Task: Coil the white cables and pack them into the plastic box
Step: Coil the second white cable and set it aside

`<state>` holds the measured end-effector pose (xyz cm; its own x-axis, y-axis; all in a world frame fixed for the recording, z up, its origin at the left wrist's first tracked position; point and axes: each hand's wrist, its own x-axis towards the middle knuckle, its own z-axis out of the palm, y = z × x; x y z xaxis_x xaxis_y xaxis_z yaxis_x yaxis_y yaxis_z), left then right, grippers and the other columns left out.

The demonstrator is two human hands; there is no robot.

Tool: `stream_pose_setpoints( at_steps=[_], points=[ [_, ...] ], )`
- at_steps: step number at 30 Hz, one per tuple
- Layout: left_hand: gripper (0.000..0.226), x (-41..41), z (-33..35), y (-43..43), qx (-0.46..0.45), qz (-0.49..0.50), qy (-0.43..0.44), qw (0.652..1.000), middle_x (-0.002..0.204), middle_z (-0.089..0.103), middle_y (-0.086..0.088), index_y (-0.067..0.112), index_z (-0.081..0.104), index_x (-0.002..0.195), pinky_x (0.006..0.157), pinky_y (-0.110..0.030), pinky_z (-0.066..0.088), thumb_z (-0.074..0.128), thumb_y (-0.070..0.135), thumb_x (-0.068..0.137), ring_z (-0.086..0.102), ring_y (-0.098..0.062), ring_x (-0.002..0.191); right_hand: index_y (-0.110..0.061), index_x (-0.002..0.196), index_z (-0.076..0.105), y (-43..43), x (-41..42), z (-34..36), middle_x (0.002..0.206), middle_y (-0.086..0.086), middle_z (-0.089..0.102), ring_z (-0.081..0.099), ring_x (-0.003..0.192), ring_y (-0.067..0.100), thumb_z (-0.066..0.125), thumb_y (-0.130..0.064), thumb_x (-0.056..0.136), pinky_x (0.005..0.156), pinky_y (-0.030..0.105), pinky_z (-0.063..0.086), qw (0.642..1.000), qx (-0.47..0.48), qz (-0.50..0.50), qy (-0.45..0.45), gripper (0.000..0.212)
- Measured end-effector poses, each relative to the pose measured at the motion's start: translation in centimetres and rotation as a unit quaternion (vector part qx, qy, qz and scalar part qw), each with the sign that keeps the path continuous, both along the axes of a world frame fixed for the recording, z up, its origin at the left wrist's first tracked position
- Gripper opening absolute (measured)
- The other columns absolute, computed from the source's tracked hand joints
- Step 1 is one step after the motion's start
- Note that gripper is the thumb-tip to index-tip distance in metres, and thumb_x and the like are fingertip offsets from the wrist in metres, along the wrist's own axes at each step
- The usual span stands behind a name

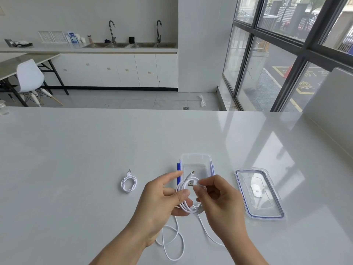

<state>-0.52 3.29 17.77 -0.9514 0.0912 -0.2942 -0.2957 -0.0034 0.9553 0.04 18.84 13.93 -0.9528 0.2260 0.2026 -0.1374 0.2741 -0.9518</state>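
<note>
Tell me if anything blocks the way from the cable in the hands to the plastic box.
Nothing visible does. The lid lies off to the right on the table, so the box is open, just beyond the cable held by the left hand and right hand.

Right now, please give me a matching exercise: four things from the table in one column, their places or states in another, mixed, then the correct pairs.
Things:
1. coiled cable
2. lid
3. plastic box
4. half-coiled cable

Places or states:
A. open, behind the hands
B. held in both hands
C. lying alone, to the left
D. flat on the table, to the right

Pairs: 1-C, 2-D, 3-A, 4-B
</note>
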Motion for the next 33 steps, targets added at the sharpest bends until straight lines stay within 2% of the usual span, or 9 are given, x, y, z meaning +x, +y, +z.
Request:
stream_pose_setpoints(
  at_steps=[4, 9, 11, 16, 19, 21, 24, 28, 33],
  points=[
    [0.031, -0.4, 0.4, -0.3, 0.010, -0.011, -0.003, 1.000, 0.074, 0.074, -0.020, 0.017, 0.068, 0.117, 0.070, -0.043, 0.063, 0.068, 0.003, 0.089, 0.069, -0.026, 0.068, -0.027, 0.079, 0.065, -0.2, -0.3, -0.1, 0.062, 0.003, 0.067, 0.064, 0.057, 0.027, 0.077, -0.010, 0.084, 0.057, 0.044, 0.054, 1.000, 0.022, -0.005, 0.013, 0.021],
    [0.020, -0.4, 0.4, -0.2, 0.006, 0.021, 0.000, 1.000, 0.072, 0.075, -0.019, 0.012, 0.072, 0.107, 0.069, -0.044, 0.064, 0.068, 0.004, 0.089, 0.070, -0.029, 0.066, -0.020, 0.076, 0.066, -0.9, -0.4, -0.7, 0.065, -0.015, 0.062, 0.062, 0.059, 0.008, 0.073, -0.017, 0.083, 0.054, 0.028, 0.052, 0.982, 0.131, -0.050, 0.124, 0.011],
    [0.018, -0.5, 0.4, -0.3, 0.000, 0.024, 0.002, 1.000, 0.071, 0.075, -0.019, 0.010, 0.073, 0.105, 0.071, -0.048, 0.063, 0.069, 0.005, 0.088, 0.071, -0.031, 0.068, -0.014, 0.077, 0.067, -1.0, -0.6, -1.2, 0.070, -0.014, 0.064, 0.061, 0.060, 0.005, 0.073, -0.013, 0.082, 0.055, 0.027, 0.052, 0.973, 0.149, -0.059, 0.163, 0.009],
    [0.015, -0.6, 0.3, -0.3, -0.003, 0.019, 0.009, 1.000, 0.074, 0.076, -0.020, 0.010, 0.074, 0.101, 0.069, -0.045, 0.064, 0.069, 0.004, 0.089, 0.070, -0.027, 0.064, -0.019, 0.073, 0.062, -1.0, -0.6, -0.8, 0.062, -0.008, 0.062, 0.059, 0.055, 0.013, 0.080, -0.012, 0.080, 0.053, 0.031, 0.051, 0.983, 0.133, -0.065, 0.109, 0.021],
    [0.015, -0.5, 0.2, -0.3, -0.001, 0.016, 0.023, 1.000, 0.075, 0.076, -0.020, 0.015, 0.076, 0.093, 0.066, -0.041, 0.063, 0.068, 0.003, 0.089, 0.069, -0.025, 0.063, -0.023, 0.074, 0.055, -1.0, -1.2, 0.5, 0.065, 0.004, 0.064, 0.062, 0.055, 0.030, 0.079, -0.017, 0.076, 0.053, 0.045, 0.054, 0.999, 0.023, -0.018, -0.035, 0.025],
    [0.018, -0.3, 0.1, -0.2, -0.016, 0.004, 0.041, 0.999, 0.076, 0.077, -0.017, 0.021, 0.076, 0.091, 0.067, -0.040, 0.063, 0.067, 0.005, 0.090, 0.070, -0.024, 0.064, -0.021, 0.078, 0.055, -0.8, -1.7, 1.1, 0.078, 0.003, 0.065, 0.065, 0.058, 0.034, 0.080, -0.011, 0.074, 0.050, 0.041, 0.052, 0.995, -0.044, 0.018, -0.091, 0.027],
    [0.021, 0.0, -0.3, -0.3, -0.060, -0.003, 0.070, 0.996, 0.076, 0.079, -0.008, 0.027, 0.074, 0.094, 0.075, -0.038, 0.062, 0.067, 0.007, 0.091, 0.072, -0.019, 0.066, -0.016, 0.081, 0.056, -0.4, -1.7, 1.8, 0.083, 0.005, 0.064, 0.064, 0.056, 0.034, 0.080, -0.004, 0.075, 0.050, 0.029, 0.047, 0.992, -0.063, 0.044, -0.096, 0.028],
    [0.018, -0.1, -0.5, -0.8, -0.078, -0.020, 0.078, 0.994, 0.078, 0.079, -0.007, 0.022, 0.073, 0.103, 0.076, -0.037, 0.061, 0.066, 0.009, 0.092, 0.073, -0.021, 0.071, -0.005, 0.083, 0.057, 0.4, -1.2, 2.1, 0.075, 0.009, 0.064, 0.062, 0.055, 0.025, 0.083, -0.007, 0.076, 0.055, 0.035, 0.048, 0.973, -0.159, 0.123, -0.110, 0.027],
    [0.018, 0.2, -0.5, -0.9, -0.055, 0.010, 0.069, 0.996, 0.076, 0.078, -0.010, 0.021, 0.074, 0.099, 0.074, -0.038, 0.061, 0.066, 0.006, 0.091, 0.074, -0.026, 0.069, 0.000, 0.097, 0.064, 0.6, -0.4, 2.1, 0.090, 0.018, 0.070, 0.068, 0.071, 0.026, 0.079, -0.015, 0.084, 0.068, 0.038, 0.056, 0.958, -0.200, 0.168, -0.120, 0.025]
  ],
)
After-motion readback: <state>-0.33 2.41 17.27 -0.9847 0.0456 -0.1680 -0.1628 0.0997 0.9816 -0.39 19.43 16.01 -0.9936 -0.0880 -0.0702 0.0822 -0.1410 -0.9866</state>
